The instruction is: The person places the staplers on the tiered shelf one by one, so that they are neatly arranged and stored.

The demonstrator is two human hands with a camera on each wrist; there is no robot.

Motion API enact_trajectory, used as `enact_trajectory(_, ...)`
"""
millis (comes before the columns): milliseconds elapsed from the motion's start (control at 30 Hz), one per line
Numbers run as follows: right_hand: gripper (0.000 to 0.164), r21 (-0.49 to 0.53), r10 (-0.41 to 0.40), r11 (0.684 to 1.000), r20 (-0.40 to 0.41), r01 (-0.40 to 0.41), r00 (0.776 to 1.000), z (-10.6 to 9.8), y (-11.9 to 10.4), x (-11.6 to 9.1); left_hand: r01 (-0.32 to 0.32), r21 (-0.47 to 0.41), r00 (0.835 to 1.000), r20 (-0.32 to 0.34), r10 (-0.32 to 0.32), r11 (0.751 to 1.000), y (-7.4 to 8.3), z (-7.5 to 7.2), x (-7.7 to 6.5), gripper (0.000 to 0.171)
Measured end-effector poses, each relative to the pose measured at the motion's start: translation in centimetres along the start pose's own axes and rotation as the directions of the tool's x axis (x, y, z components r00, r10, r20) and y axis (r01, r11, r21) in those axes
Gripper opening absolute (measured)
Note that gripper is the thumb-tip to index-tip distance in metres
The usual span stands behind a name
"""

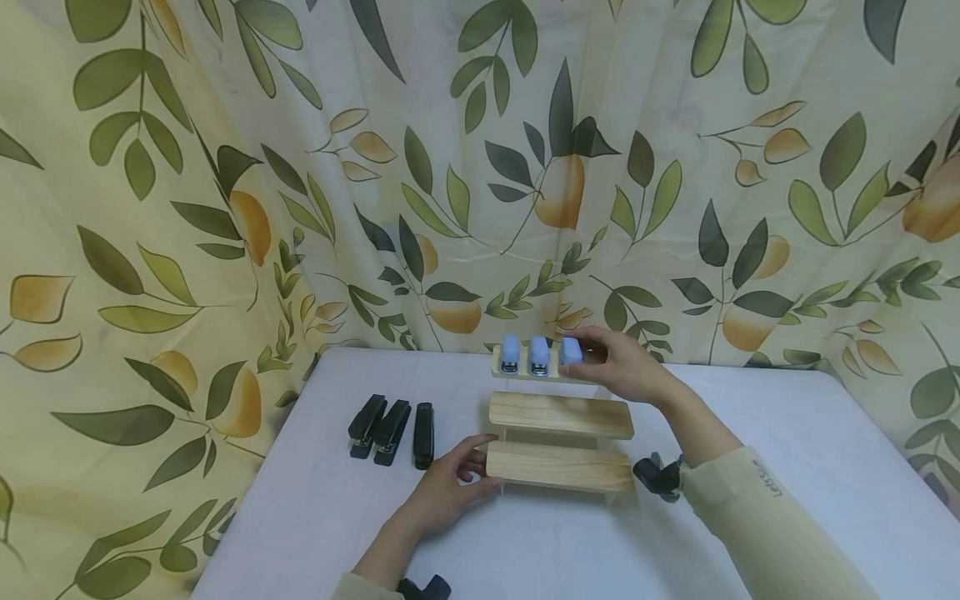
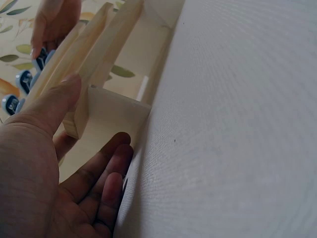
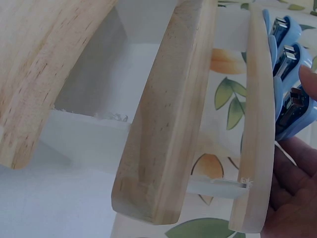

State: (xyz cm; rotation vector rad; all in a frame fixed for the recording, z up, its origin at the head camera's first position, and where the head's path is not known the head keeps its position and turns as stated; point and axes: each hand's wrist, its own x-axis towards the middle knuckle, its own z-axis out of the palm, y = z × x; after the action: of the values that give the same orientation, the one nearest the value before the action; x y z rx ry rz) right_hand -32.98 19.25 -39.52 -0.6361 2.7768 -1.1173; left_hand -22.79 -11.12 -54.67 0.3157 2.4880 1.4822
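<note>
A three-tier wooden step rack (image 1: 558,463) with pale side supports stands on the table. On its top tier are three light-blue staplers (image 1: 538,355) in a row, metal ends facing forward. My right hand (image 1: 618,362) holds the rightmost blue stapler (image 3: 296,111) between thumb and fingers at the tier's right part. Down at the lowest tier, my left hand (image 1: 450,483) grips the left end, its thumb (image 2: 62,99) on the board while the other fingers reach below. Whether the held stapler touches the board is hard to tell.
Several black staplers, no more than three, lie left of the rack, the nearest a black stapler (image 1: 423,435). A white cloth covers the table (image 1: 300,517). Behind it hangs a leaf-patterned curtain (image 1: 517,250). The two lower tiers show bare wood.
</note>
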Motion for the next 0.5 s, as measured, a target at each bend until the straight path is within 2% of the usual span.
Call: enact_trajectory(500, 0.066, -0.011, 0.015, 1.0, 0.008, -0.015, 1.0, 0.05, -0.11, -0.06, 0.006, 0.01, 1.0, -0.001, -0.006, 1.0, 0.32, -0.05, -0.17, 0.061)
